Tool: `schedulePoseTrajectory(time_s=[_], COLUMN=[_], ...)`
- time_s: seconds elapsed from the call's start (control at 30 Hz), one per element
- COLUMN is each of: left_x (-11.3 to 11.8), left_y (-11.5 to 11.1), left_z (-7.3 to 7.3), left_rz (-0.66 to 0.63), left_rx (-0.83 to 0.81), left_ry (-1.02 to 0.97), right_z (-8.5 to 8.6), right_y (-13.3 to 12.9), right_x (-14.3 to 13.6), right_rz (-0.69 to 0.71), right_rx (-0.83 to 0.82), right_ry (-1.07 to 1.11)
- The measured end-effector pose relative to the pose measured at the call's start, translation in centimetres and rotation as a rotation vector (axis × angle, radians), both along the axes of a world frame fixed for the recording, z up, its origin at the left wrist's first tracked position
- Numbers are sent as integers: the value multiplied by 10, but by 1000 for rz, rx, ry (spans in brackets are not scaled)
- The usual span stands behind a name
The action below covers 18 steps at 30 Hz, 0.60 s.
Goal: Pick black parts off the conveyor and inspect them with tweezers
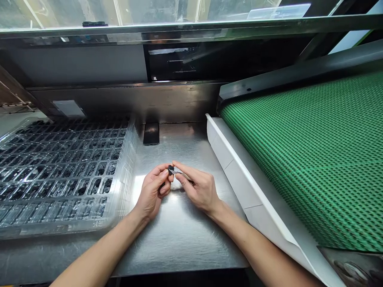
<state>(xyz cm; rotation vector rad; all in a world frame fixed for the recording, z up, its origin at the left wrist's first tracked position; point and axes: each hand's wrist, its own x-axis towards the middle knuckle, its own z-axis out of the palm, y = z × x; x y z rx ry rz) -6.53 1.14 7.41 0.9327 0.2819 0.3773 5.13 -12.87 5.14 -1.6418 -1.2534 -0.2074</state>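
Over the middle of the metal table (176, 239), my left hand (153, 189) is closed around a small black part (170, 169), pinched between thumb and fingers. Another dark piece (162, 186) shows lower in the same hand; its kind cannot be made out. My right hand (202, 185) grips a small craft knife (177, 172) like a pen. The blade's tip touches or nearly touches the black part. To the left of my hands stand stacked clear plastic trays (121, 199), whose rows of pockets hold many similar small black parts.
A black phone-like slab (151, 133) lies at the table's back. On the right, a white sloped guard (239, 175) borders a green mesh conveyor belt (308, 155). A metal panel (125, 101) closes off the rear, with a metal ledge (191, 32) above it.
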Motion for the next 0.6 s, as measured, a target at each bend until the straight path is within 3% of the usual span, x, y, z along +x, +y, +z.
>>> schedulePoseTrajectory(time_s=[0.6], left_x=[0], left_y=[0], left_z=[0], left_rz=[-2], left_rx=[-16], left_ry=[3], right_z=[2], right_y=[0], right_x=[0], right_rz=[12], right_rx=[-16], right_ry=[17])
